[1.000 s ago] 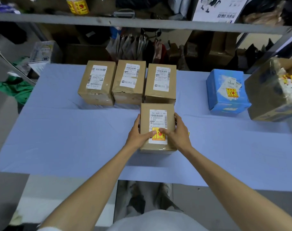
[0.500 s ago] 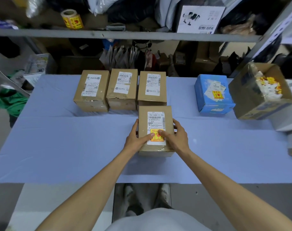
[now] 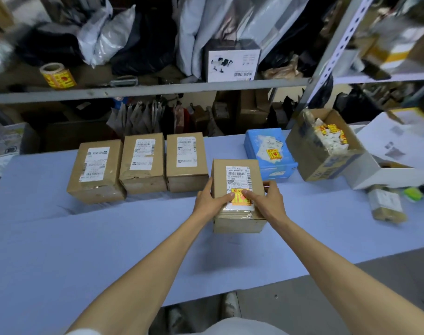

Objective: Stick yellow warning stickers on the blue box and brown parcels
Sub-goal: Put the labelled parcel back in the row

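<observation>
Holding the front brown parcel point(image 3: 240, 223) from both sides, we have our left hand point(image 3: 209, 199) on its left edge and our right hand point(image 3: 270, 201) on its right edge. The fingers are curled round the sides and both thumbs press on the top face. Between the two thumbs lies the yellow warning sticker point(image 3: 240, 199), stuck on the lower part of the white shipping label point(image 3: 237, 175). This parcel is in the middle of the surface point(image 3: 85, 238), which has a light blue cover; whether its bottom rests fully on it we cannot tell. Behind it and to the left, three more parcels stand in a row close together: the left parcel point(image 3: 97, 170), the middle parcel point(image 3: 143, 163) and the right parcel point(image 3: 186, 160), each with a white label on top. The blue box point(image 3: 254, 141) stands behind and to the right, near the far right corner of the parcel we hold, and it carries a second yellow sticker point(image 3: 274, 154) on top. Further to the right an open carton point(image 3: 312, 155) sits tilted, with yellow stickers and white paper pieces inside. On the shelf point(image 3: 157, 89) above, at the left, a roll of yellow stickers point(image 3: 57, 76) stands.
</observation>
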A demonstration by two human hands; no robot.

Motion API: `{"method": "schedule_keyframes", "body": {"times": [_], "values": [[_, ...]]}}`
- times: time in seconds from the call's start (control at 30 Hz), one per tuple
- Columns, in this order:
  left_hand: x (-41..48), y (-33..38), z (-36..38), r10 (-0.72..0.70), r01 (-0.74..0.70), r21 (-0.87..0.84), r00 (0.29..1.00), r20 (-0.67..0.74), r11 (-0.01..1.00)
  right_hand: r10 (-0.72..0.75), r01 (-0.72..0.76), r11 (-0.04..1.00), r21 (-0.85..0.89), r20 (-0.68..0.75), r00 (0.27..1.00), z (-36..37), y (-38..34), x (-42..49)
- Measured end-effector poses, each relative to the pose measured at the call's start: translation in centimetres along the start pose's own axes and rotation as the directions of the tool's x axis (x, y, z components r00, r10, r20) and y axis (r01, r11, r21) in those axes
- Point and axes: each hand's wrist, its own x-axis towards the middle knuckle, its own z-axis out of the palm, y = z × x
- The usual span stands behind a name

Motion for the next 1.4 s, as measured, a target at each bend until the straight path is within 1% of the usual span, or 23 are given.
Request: {"method": "schedule_keyframes", "body": {"times": [0.07,0.23,0.4,0.5,0.6,0.7,0.8,0.97,1.1,1.23,1.4], "values": [[0.8,0.8,0.7,0.012,-0.012,-0.016,1.0,0.011,1.0,-0.016,0.016,1.0,-0.006,-0.012,1.0,-0.6,-0.2,1.0],[3.3,2.5,1.4,0.035,-0.036,-0.033,0.999,-0.018,0.999,-0.08,0.08,0.997,-0.017,0.007,0.997,-0.9,-0.8,4.2],[6.6,4.2,1.1,-0.028,0.026,-0.027,0.997,-0.077,0.999,-0.125,0.126,0.992,-0.021,0.032,0.992,0.0,-1.9,8.3],[8.8,5.0,0.5,-0.04,0.044,0.03,0.991,-0.125,0.999,-0.109,0.11,0.994,-0.02,0.068,0.992,0.7,-2.5,10.9],[10.6,5.7,0.1,-0.018,0.03,0.071,0.988,-0.155,0.997,-0.078,0.08,0.997,-0.011,0.095,0.992,1.4,-2.8,13.3],[12.9,6.2,-0.1,-0.027,0.048,0.121,0.984,-0.174,0.991,-0.086,0.089,0.996,-0.021,0.098,0.991,2.1,-2.7,15.4],[14.9,6.2,0.0,-0.061,0.082,0.116,0.982,-0.178,0.99,-0.106,0.111,0.993,-0.048,0.097,0.99,2.9,-2.6,17.3],[17.6,6.0,0.8,-0.036,0.062,0.145,0.984,-0.173,0.987,-0.094,0.102,0.993,-0.067,0.108,0.99,3.4,-2.5,19.8],[18.8,5.3,1.3,-0.032,0.06,0.165,0.985,-0.168,0.985,-0.076,0.085,0.992,-0.098,0.099,0.992,3.9,-2.0,20.2],[19.4,4.5,1.6,-0.04,0.068,0.164,0.985,-0.17,0.984,-0.068,0.087,0.98,-0.177,0.11,0.992,4.4,-1.5,20.3],[19.7,4.8,1.6,-0.057,0.087,0.195,0.986,-0.155,0.977,-0.08,0.103,0.972,-0.21,0.116,0.99,4.4,-1.8,20.0]]}}
